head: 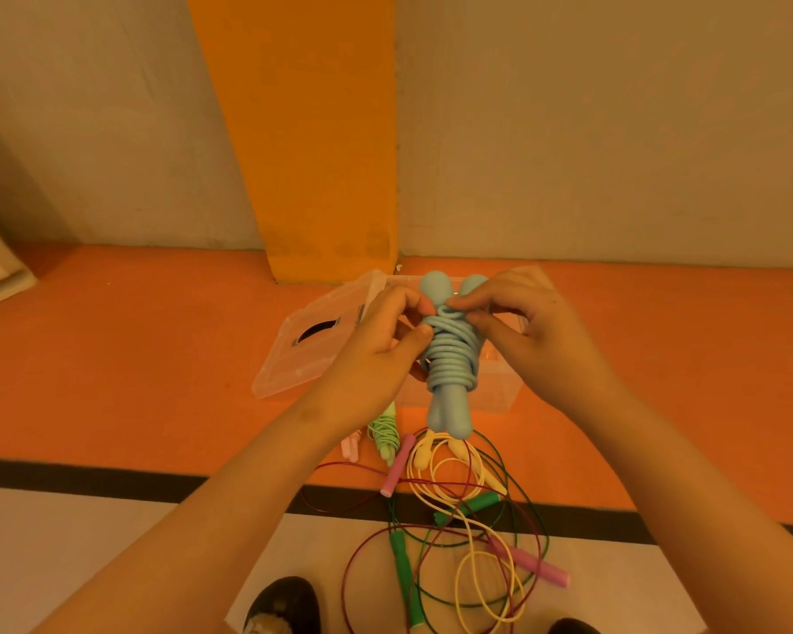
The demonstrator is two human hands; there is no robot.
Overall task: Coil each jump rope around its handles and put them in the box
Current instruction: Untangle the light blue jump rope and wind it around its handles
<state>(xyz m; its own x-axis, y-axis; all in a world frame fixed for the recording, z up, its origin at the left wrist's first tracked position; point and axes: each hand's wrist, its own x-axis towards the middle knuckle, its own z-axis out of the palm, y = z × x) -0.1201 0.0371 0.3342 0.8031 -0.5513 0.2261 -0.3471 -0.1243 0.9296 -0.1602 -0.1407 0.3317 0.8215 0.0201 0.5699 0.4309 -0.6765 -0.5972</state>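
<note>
Your left grip [376, 345] is clasping the coiled blue rope [452, 359]; your right grip [527, 322] is pinching its top loop, handles [449, 414] running away from you, box [500, 391] lying just beyond.

A single wide-angle view comes from a camera on the person's head, facing forward and tilted down. Bare forearms run up from the lower corners to the left hand [376, 354] and right hand [536, 331], which meet close to the lens at mid-frame round the pale blue coiled jump rope [452, 359]. A dark rounded shoe toe [285, 601] sits at the bottom edge. The orange floor [111, 359] crosses the middle, and the beige wall [614, 130] with its slanting orange painted pillar [312, 130] fills the upper half.
</note>
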